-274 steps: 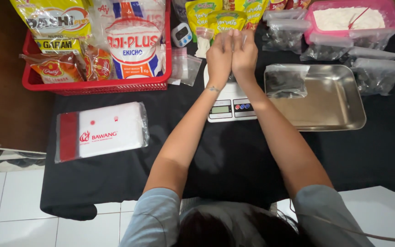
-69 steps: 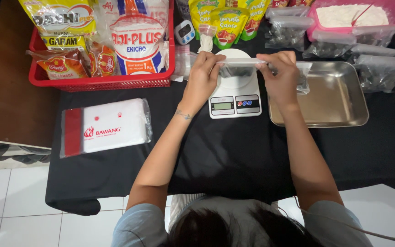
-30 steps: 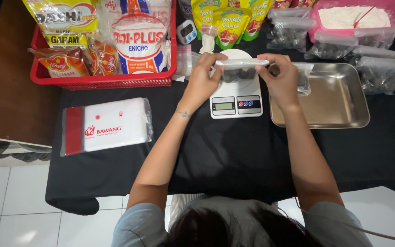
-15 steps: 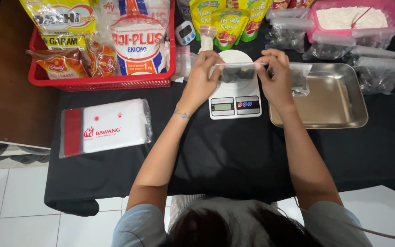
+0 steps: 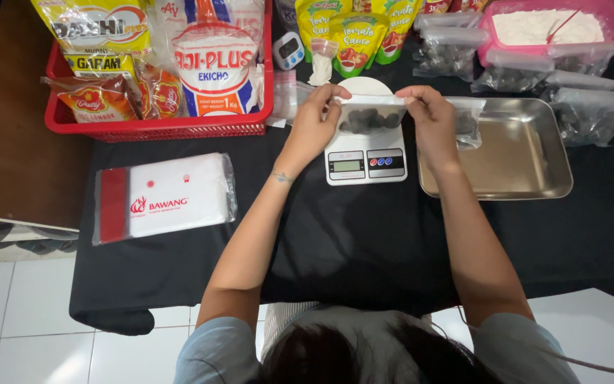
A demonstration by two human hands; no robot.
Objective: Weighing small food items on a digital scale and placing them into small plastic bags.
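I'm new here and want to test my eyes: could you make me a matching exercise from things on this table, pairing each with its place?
Things:
1. small clear plastic bag of dark lumps
2. white digital kitchen scale
3. shiny steel tray
4. red plastic basket

Places:
A. far left, full of packets
B. right of the scale
C. held between both hands
D. under the held bag

Pairs: 1-C, 2-D, 3-B, 4-A
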